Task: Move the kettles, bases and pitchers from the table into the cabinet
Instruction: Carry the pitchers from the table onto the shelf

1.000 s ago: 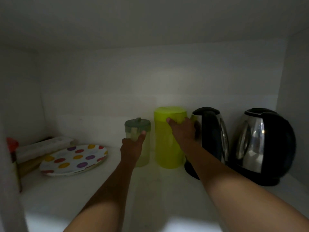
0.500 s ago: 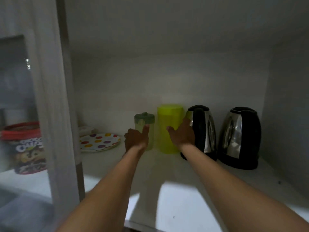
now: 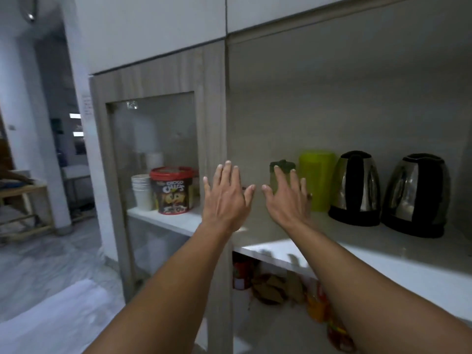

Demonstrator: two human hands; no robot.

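We see both hands raised before the open cabinet (image 3: 332,72), left hand (image 3: 226,198) and right hand (image 3: 287,200) side by side with fingers spread apart, palms facing the shelf, holding nothing and touching nothing. On the white shelf (image 3: 383,261) stand, left to right, a small pitcher with a dark green lid (image 3: 282,167) partly hidden behind the right hand, a lime-green pitcher (image 3: 318,180) just beside it, then two steel-and-black kettles (image 3: 356,187) (image 3: 416,195) on their black bases. Behind the glass door (image 3: 153,149) to the left we note a red-lidded tub (image 3: 171,190) and stacked paper cups (image 3: 141,191)
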